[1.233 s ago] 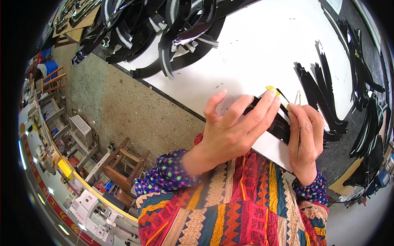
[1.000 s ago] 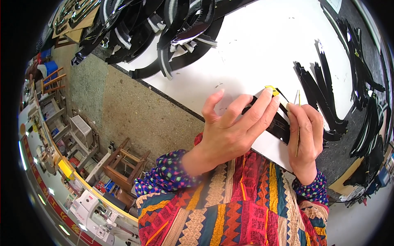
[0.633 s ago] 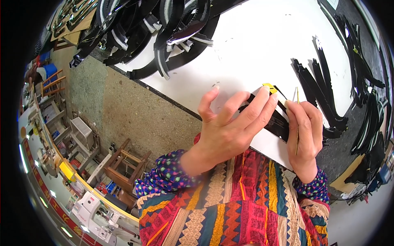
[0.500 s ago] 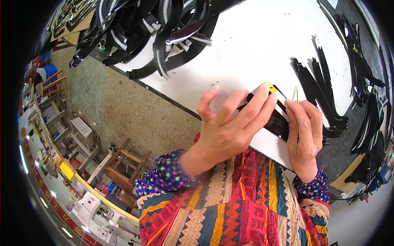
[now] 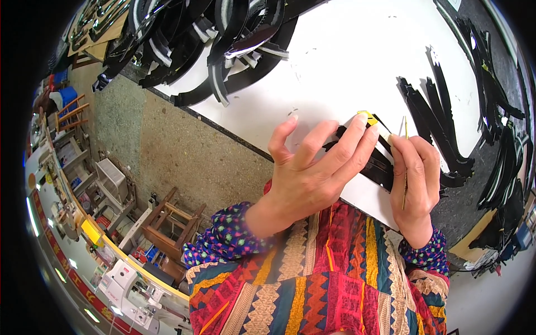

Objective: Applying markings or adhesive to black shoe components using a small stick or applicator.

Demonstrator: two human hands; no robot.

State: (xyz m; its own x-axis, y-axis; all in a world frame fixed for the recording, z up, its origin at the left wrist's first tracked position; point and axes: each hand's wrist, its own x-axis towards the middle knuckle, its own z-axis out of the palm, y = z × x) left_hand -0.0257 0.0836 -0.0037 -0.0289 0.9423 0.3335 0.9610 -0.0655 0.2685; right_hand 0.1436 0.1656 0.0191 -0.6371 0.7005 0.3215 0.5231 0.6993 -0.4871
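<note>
My left hand (image 5: pixel 315 173) has its fingers spread. Its index and middle fingertips press a small yellow piece (image 5: pixel 367 118) against narrow black strips (image 5: pixel 377 168) lying at the table's near edge. Just to the right, my right hand (image 5: pixel 414 178) is closed around a thin gold-coloured rod (image 5: pixel 406 187). One end of the rod points away past the fingertips, and the other runs down along the palm. The right thumb and index fingertip sit beside a pale bit at the end of the yellow piece. The fingers partly cover the strips under them.
The white tabletop (image 5: pixel 346 50) carries a heap of curved black strips (image 5: pixel 223 50) at the far left. Several toothed black strips (image 5: pixel 430 117) lie right of my hands, with more black pieces (image 5: pixel 505 167) beyond. A wooden stool (image 5: pixel 173 220) stands on the floor to the left.
Hardly anything differs. The right fingertips and the rod have shifted very slightly; the left hand stays pressed in the same place.
</note>
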